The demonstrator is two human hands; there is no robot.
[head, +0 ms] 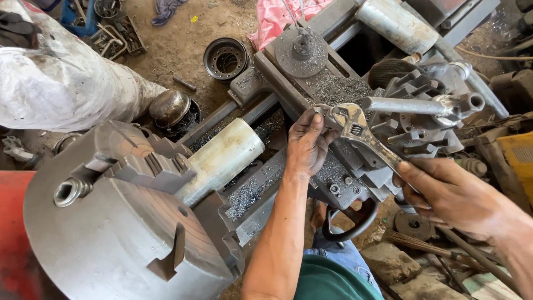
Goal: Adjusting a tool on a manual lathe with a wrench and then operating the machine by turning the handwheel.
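The wrench (pixel 361 136) is an adjustable one of grey, worn metal, with a long flat handle and a small screw wheel below the head. It lies in a slant across the lathe carriage (pixel 333 166), the head up at the left and the handle going down to the right. The open jaws of the head sit at the upper edge of the carriage. The carriage is dark, oily steel, covered with fine metal chips, and sits on the lathe bed (pixel 261 105) rails.
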